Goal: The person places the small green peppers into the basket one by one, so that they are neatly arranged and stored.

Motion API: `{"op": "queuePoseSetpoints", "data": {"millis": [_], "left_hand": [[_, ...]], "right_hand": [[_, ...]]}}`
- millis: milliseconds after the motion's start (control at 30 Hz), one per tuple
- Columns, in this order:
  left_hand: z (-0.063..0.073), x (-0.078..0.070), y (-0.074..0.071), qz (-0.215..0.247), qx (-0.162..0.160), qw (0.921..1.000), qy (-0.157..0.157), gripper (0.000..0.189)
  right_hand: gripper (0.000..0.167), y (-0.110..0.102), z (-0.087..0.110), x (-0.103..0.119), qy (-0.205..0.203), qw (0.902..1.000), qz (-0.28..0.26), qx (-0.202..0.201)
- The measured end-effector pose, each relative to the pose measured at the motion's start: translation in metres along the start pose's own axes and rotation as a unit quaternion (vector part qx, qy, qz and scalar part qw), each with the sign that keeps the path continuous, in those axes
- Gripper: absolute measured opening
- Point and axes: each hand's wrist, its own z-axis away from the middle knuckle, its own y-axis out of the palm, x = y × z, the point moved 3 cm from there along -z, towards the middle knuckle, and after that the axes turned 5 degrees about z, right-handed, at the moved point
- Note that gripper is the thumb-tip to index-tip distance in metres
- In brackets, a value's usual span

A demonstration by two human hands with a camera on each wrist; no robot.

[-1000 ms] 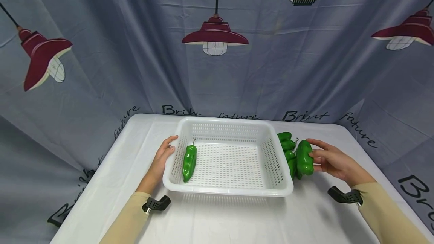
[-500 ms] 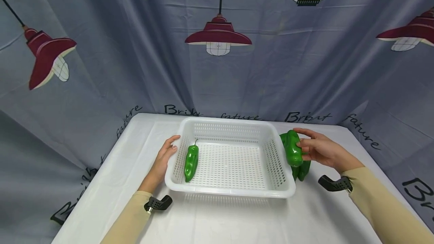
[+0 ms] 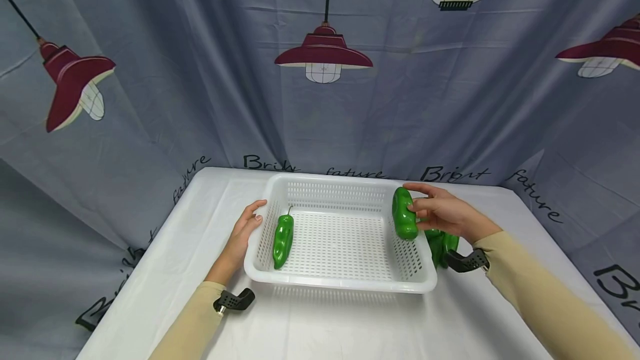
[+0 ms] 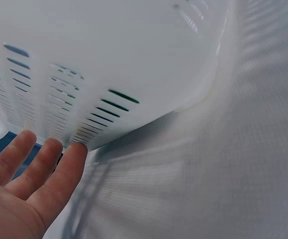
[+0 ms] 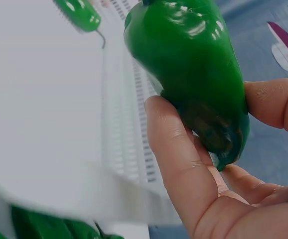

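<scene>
A white perforated plastic basket [image 3: 345, 282] stands on the table, with one green pepper [image 3: 283, 240] lying inside near its left wall. My left hand [image 3: 240, 235] holds the basket's left side. The left wrist view shows fingertips [image 4: 76, 152] against the slotted outer wall. With thumb and fingers, my right hand [image 3: 442, 213] grips a larger green pepper [image 3: 404, 214] over the right end of the basket. Seen from the right wrist, this pepper [image 5: 194, 64] is glossy, with a dark brownish patch near the lower end.
Several more green peppers [image 3: 440, 246] lie on the table just outside the basket's right wall, partly hidden by the right hand and wrist mount. A white cloth [image 3: 330, 326] covers the table. Behind it hangs a grey-blue curtain [image 3: 225, 99] printed with lamps.
My right hand has carried the larger pepper leftward from beside the pile, across the right rim to above the basket. The left hand stays at the basket's left side.
</scene>
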Motion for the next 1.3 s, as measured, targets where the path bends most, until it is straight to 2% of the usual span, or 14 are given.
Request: {"op": "queuePoseSetpoints", "data": {"millis": [567, 933, 1300], "left_hand": [[0.000, 0.002, 0.000, 0.006, -0.002, 1.0000, 0.000, 0.048], [-0.001, 0.003, -0.002, 0.005, -0.010, 0.9999, -0.002, 0.048], [-0.001, 0.002, -0.003, 0.000, -0.001, 1.0000, -0.001, 0.048]], "right_hand": [[0.084, 0.039, -0.037, 0.007, 0.007, 0.9995, -0.019, 0.024], [0.082, 0.061, -0.055, 0.013, 0.007, 0.9985, -0.032, 0.044], [0.080, 0.083, -0.071, 0.016, 0.012, 0.9977, -0.039, 0.054]]}}
